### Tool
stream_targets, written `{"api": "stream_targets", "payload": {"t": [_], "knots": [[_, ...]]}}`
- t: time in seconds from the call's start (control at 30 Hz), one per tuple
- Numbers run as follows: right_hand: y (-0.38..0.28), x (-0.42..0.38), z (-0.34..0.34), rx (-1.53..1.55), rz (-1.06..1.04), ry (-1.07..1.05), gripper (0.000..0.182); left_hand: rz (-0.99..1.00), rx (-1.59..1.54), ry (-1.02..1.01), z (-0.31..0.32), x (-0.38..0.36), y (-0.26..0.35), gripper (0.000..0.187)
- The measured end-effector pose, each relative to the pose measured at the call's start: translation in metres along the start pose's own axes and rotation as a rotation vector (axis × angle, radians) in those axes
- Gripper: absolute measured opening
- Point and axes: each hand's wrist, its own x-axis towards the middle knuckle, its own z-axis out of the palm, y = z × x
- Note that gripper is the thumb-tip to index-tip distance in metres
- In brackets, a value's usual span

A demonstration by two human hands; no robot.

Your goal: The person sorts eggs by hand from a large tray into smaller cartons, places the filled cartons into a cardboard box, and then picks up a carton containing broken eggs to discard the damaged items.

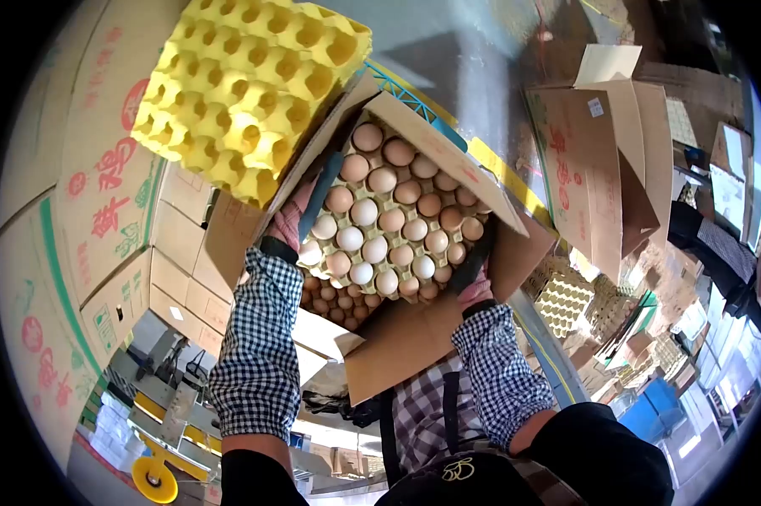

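Note:
Brown and cream eggs (pixel 374 249) fill an egg tray (pixel 384 201), tilted in the mouth of an open cardboard carton (pixel 410 341). My left hand (pixel 293 217), in a pink glove with dark fingers, is closed on the tray's left edge. At the lower right edge, my right hand (pixel 476 285), gloved alike, also grips the tray; its fingertips are partly hidden. Below the tray's near edge, more eggs (pixel 338 304) show lower in the carton. Checked sleeves cover both forearms.
A stack of yellow egg trays (pixel 245 93) stands at the upper left, beside large printed cartons (pixel 102 169). An open carton (pixel 578 160) is at the right, with stacked trays (pixel 563 297) below it. A person in dark clothing (pixel 717 253) is at the far right.

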Motion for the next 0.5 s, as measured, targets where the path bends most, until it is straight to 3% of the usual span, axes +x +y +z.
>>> {"api": "stream_targets", "payload": {"t": [0.07, 0.17, 0.2, 0.27, 0.3, 0.37, 0.4, 0.5], "knots": [[-0.018, -0.016, 0.007, 0.049, -0.004, -0.080, 0.047, -0.176, -0.262, 0.002, -0.014, -0.024, 0.024, 0.049], [-0.021, -0.033, -0.004, 0.310, -0.117, -0.368, 0.051, -0.090, -0.252, 0.007, -0.029, -0.081, 0.027, 0.044], [-0.029, -0.045, -0.007, 0.147, -0.158, -0.359, 0.051, -0.063, -0.327, 0.048, -0.027, -0.099, 0.025, 0.044], [-0.068, -0.074, 0.004, 0.209, 0.024, -0.341, 0.050, -0.055, -0.344, 0.098, -0.040, -0.130, 0.046, 0.046], [-0.100, -0.100, 0.020, 0.414, 0.271, -0.330, 0.049, -0.091, -0.292, 0.113, -0.051, -0.146, 0.068, 0.048], [-0.118, -0.135, 0.033, 0.269, 0.137, -0.388, 0.051, -0.012, -0.851, 0.080, -0.063, -0.181, 0.087, 0.064], [-0.127, -0.147, 0.035, 0.200, 0.119, -0.462, 0.052, 0.236, -1.183, 0.121, -0.057, -0.209, 0.092, 0.096], [-0.158, -0.175, 0.036, 0.014, 0.087, -0.688, 0.056, 0.172, -1.346, 0.407, -0.068, -0.283, 0.164, 0.067]]}}
